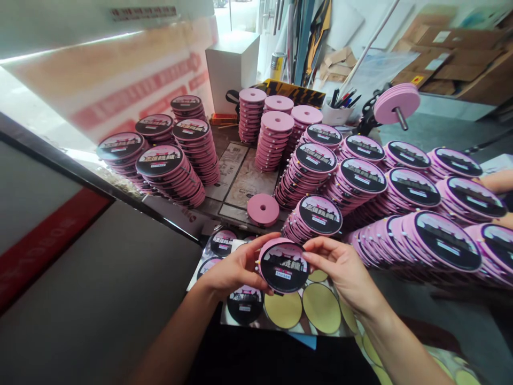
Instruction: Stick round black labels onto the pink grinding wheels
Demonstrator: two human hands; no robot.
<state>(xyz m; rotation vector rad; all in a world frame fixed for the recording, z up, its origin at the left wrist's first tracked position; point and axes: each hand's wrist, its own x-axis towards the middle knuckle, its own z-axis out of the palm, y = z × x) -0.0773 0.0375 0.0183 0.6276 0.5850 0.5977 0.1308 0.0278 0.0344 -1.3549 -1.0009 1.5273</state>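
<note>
A pink spool [284, 269] faces me in front of my chest, with a round black-and-pink printed sticker on its upper side. My left hand [237, 270] wraps thumb and fingers round its left edge. At the upper right edge, the thumb and fingertips of my right hand [334, 262] pinch the spool's rim and sticker. Below lies a sticker sheet [260, 329], with some round stickers [244, 305] still on it and bare yellow backing circles [323, 307]. Just beyond my hands, a single pink spool [263, 209] without a sticker lies flat on the table.
Stacks of stickered spools [363, 175] crowd the right side, and more [159, 161] stand at left. Plain pink spools [277, 122] are piled behind. A pen cup [336, 113] and a rod holding pink discs [395, 104] stand farther back. Another person's hand [499, 183] shows at right.
</note>
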